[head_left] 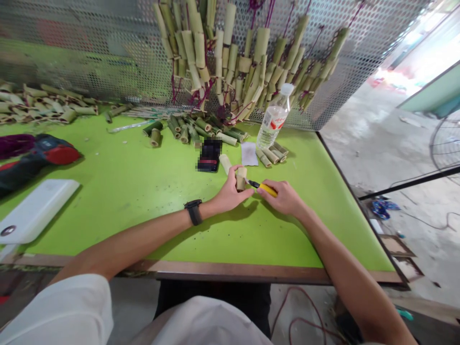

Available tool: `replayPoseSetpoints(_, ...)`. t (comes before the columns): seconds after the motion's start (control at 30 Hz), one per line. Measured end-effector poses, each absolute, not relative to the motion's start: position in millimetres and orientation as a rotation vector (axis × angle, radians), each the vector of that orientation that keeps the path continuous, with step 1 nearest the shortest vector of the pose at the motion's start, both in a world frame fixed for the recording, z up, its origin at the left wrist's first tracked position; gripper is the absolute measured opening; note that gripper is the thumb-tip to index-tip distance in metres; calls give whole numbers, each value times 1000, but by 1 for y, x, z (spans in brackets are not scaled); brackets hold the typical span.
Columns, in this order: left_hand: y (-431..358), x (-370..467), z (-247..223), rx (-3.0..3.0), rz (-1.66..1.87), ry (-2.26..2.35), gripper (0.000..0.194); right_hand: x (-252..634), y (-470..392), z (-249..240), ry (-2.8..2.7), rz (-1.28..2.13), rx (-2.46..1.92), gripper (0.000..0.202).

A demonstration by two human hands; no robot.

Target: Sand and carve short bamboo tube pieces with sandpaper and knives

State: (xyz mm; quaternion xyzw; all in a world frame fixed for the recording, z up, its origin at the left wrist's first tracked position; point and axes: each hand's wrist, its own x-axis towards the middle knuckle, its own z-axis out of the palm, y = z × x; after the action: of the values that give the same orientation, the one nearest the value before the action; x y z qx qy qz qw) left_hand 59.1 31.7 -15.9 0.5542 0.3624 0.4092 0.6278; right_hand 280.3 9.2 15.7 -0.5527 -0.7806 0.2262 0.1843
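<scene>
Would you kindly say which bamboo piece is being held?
The bamboo piece in the left hand, nearest the yellow knife; others lie on the table or hang.

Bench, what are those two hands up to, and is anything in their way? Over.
Left hand holding short tan bamboo tube. Right hand gripping yellow-and-black utility knife, tip beside tube. Pale cylindrical bamboo piece just beyond left hand, not between knife and tube.
</scene>
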Motion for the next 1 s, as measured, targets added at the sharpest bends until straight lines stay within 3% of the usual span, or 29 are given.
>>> replayPoseSetpoints(0.27, 30, 59, -12, 1275, 899, 824, 91, 279, 10, 10, -2225, 741, -1486, 47)
replayPoseSetpoints(0.6, 32, 62, -9, 1355, 950, 908, 59, 266, 5, 8, -2142, 723, -1542, 53)
replayPoseSetpoints(0.8, 36, 65, -18, 1338, 977, 958, 58, 261, 3, 9, -2074, 667, -1647, 51)
replayPoseSetpoints(0.93, 37, 68, -23, 1369, 1062, 1023, 47, 264, 5, 7, -1974, 579, -1710, 51)
replayPoseSetpoints(1.0, 36, 68, -23, 1367, 1045, 1049, 52, 267, 7, 6, -1962, 575, -1700, 50)
